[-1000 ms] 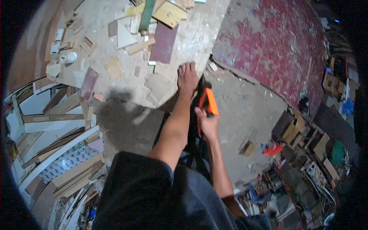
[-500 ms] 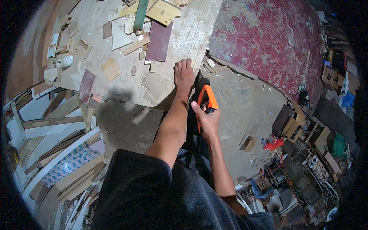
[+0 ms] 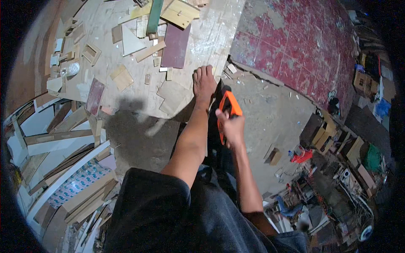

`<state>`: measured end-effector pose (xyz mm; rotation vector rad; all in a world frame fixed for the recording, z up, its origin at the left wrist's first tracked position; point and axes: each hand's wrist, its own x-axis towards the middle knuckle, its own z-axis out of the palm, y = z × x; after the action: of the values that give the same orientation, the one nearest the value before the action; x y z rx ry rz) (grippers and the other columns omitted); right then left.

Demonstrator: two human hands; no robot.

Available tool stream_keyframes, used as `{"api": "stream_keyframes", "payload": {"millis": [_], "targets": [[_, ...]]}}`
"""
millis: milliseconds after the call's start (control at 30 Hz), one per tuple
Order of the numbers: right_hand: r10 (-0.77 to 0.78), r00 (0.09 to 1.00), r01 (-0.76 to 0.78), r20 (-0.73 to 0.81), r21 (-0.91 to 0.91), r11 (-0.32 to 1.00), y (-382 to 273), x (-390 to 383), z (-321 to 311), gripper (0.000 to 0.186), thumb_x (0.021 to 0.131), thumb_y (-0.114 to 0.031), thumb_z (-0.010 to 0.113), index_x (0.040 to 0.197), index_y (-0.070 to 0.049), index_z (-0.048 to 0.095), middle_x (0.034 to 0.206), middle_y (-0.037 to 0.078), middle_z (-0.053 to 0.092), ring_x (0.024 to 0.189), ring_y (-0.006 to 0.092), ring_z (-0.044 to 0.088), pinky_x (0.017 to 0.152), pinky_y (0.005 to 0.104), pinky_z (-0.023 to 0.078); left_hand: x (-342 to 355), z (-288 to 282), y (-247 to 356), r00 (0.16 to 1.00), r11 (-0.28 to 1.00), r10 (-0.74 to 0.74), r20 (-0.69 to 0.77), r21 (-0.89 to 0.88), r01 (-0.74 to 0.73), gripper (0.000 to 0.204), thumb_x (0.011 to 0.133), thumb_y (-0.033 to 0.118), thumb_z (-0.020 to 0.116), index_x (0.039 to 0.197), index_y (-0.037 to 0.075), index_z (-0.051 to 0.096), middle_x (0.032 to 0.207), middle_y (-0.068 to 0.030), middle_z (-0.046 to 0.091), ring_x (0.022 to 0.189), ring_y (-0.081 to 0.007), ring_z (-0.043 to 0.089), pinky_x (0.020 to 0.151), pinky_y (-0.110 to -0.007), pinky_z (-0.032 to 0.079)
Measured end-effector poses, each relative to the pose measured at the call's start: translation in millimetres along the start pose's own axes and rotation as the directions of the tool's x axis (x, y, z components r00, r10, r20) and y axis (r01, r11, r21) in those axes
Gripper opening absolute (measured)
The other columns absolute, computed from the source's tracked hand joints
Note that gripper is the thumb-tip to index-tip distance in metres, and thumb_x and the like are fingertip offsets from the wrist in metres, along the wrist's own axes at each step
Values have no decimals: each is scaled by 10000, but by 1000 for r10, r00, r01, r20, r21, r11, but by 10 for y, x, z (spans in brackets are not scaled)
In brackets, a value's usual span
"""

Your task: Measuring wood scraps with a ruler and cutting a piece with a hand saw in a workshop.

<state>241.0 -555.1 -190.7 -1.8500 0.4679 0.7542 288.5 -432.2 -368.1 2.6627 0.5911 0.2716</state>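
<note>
My left hand (image 3: 204, 84) lies palm down near the right edge of the pale wooden worktable (image 3: 209, 46), its fingers pointing away from me. What is beneath the palm is hidden. Just right of that edge, my right hand (image 3: 233, 130) is closed around the orange and black grip of a handsaw (image 3: 234, 106). Its dark blade runs forward beside my left wrist and is hard to make out in the shadow. A maroon board (image 3: 175, 46) lies beyond my left hand, and a notched pale offcut (image 3: 172, 98) lies left of my wrist.
Wood scraps and a green strip (image 3: 154, 17) lie about the tabletop. Stacked boards (image 3: 59, 139) fill the lower left. To the right are a worn red tiled floor (image 3: 291, 46), bare concrete (image 3: 261, 114) with a small wood block (image 3: 275, 157), and cluttered tools and cables (image 3: 312, 194).
My right hand and the saw have shifted slightly, with the handle tilting a little differently. My left hand stays at about the same spot on the table.
</note>
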Motion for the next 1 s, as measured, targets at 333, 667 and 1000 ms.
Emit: {"api": "stream_keyframes", "payload": {"millis": [333,667,1000], "targets": [[-86,992,92,-87,57,994,1095,-67,153,337,880,-55,721,702,-111,440,589,-39,467,455,59,399,415,265,317,-116,-54,28,997,999,-42,65,4,42,335,811,73,585,1144,87,555,1019,-113,552,992,-302,525,879,-418,419],[-20,972,48,-235,116,992,1056,154,26,263,870,6,713,776,-92,487,615,-39,478,459,51,417,414,261,336,-80,-25,7,999,999,-29,25,-17,30,311,836,77,581,1146,78,560,1031,-116,561,1004,-300,528,892,-418,419],[-19,984,57,-175,218,974,1385,1030,368,208,877,-75,731,1047,33,680,886,20,657,807,109,582,754,287,483,-74,16,52,1000,995,-27,5,-101,28,304,844,69,565,1148,67,554,1052,-122,567,1030,-313,524,911,-436,415]]}}
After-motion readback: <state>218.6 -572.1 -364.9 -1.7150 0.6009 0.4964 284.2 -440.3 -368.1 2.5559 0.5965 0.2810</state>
